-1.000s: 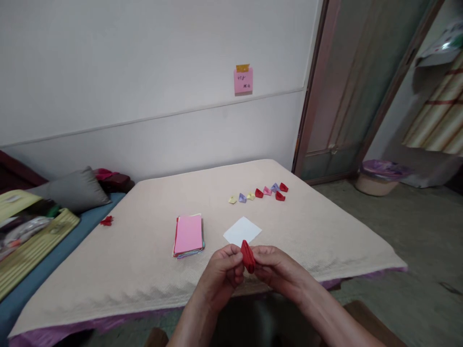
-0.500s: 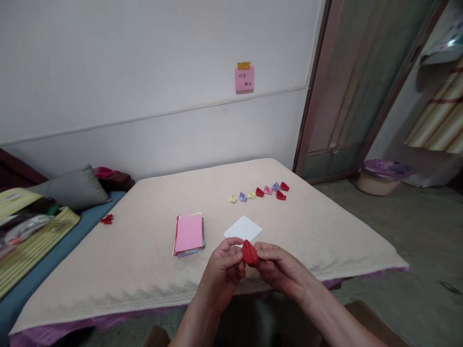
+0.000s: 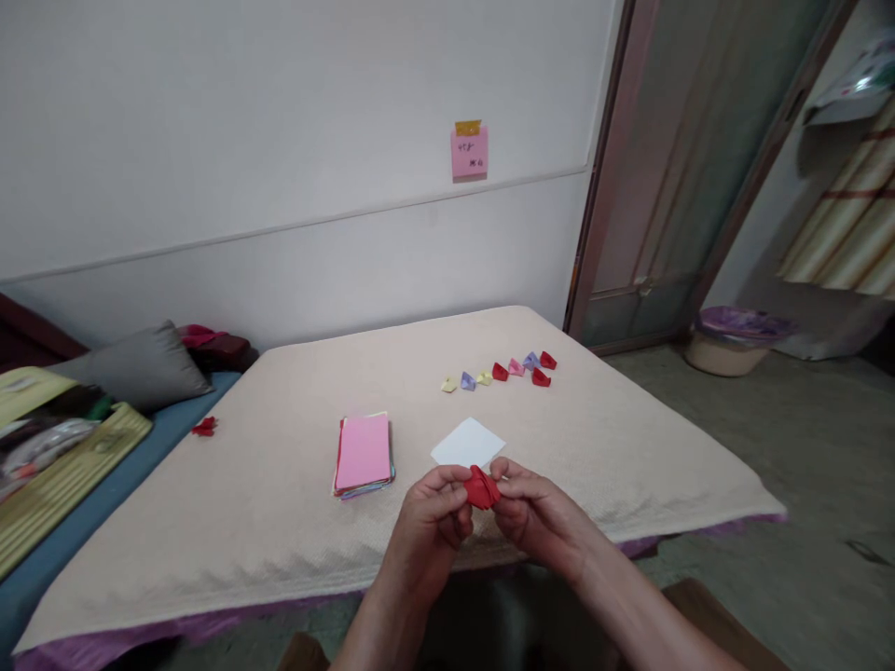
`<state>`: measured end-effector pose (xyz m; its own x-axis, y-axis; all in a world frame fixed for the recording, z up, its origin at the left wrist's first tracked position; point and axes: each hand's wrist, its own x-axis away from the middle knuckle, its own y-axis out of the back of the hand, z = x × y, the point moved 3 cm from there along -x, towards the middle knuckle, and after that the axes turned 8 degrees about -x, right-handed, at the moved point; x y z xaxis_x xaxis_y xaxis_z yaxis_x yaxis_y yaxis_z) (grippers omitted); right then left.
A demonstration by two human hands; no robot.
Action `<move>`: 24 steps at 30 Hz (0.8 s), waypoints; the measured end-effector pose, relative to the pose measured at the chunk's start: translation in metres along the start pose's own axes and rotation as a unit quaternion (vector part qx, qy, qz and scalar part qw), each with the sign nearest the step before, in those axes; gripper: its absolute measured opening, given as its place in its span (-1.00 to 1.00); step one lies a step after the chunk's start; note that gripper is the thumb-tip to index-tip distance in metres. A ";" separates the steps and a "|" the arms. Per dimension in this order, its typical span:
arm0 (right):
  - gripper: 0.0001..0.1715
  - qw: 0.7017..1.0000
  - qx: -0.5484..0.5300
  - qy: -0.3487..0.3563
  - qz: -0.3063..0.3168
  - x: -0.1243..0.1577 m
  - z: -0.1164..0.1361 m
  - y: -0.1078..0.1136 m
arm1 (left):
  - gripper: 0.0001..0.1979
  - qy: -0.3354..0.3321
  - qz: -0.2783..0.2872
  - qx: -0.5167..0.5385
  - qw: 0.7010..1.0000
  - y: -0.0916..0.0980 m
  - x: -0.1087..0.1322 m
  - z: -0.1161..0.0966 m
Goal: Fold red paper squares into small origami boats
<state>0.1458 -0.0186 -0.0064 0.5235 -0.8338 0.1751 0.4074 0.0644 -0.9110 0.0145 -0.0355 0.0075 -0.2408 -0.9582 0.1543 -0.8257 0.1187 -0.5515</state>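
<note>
A small folded red paper piece [image 3: 482,488] is held between my two hands, above the near edge of the covered table. My left hand [image 3: 437,508] pinches its left side between thumb and fingers. On the right side, my right hand [image 3: 535,508] grips it with the thumb and index finger. Just behind the hands a white sheet [image 3: 468,442] lies flat on the cover. To the left is a stack of coloured paper [image 3: 364,452] with a pink sheet on top. Several small folded paper pieces [image 3: 500,372] in red, yellow, purple and pink form a row farther back.
The table has a cream cover [image 3: 280,503]. Red scraps [image 3: 205,427] lie at its left edge. Beyond that are a grey pillow [image 3: 150,363] and a yellow striped item [image 3: 84,485]. A pink note [image 3: 469,157] hangs on the wall; a lined bin [image 3: 734,345] stands right.
The red paper piece has turned and changed shape slightly between my fingers, now looking wider and less pointed. My right index finger has lifted a little. The view has shifted slightly.
</note>
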 end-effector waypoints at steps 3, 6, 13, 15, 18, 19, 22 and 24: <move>-0.79 1.000 -0.006 -0.001 -0.017 -0.001 -0.001 0.000 | -0.86 0.012 -0.013 0.003 1.000 0.003 0.000 0.003; -0.78 0.999 -0.010 -0.003 -0.045 -0.002 -0.002 0.002 | -0.87 0.015 -0.023 -0.008 1.000 0.004 -0.001 0.003; -0.76 0.996 -0.029 -0.007 -0.087 -0.004 -0.002 0.008 | -0.68 -0.038 -0.017 -0.079 0.996 0.005 -0.007 0.003; -0.75 0.995 -0.032 -0.005 -0.096 -0.004 -0.002 0.009 | -0.64 -0.064 -0.022 -0.126 0.990 0.007 -0.010 0.004; -0.74 0.994 -0.035 -0.003 -0.099 -0.005 -0.001 0.008 | -0.60 -0.092 -0.028 -0.165 0.982 0.009 -0.013 0.006; -0.74 0.994 -0.036 -0.004 -0.100 -0.005 -0.001 0.008 | -0.59 -0.093 -0.026 -0.166 0.981 0.009 -0.013 0.006; -0.73 0.994 -0.038 -0.006 -0.107 -0.004 -0.001 0.008 | -0.57 -0.103 -0.026 -0.164 0.981 0.006 -0.010 0.007; -0.73 0.993 -0.036 -0.007 -0.112 -0.005 -0.002 0.009 | -0.60 -0.130 -0.044 -0.181 0.974 0.005 -0.008 0.005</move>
<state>0.1457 -0.0151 -0.0160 0.4370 -0.8147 0.3812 0.4608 -0.1611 -0.8727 0.0155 -0.0283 -0.0006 -0.0619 -0.9968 -0.0499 -0.9745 0.0712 -0.2130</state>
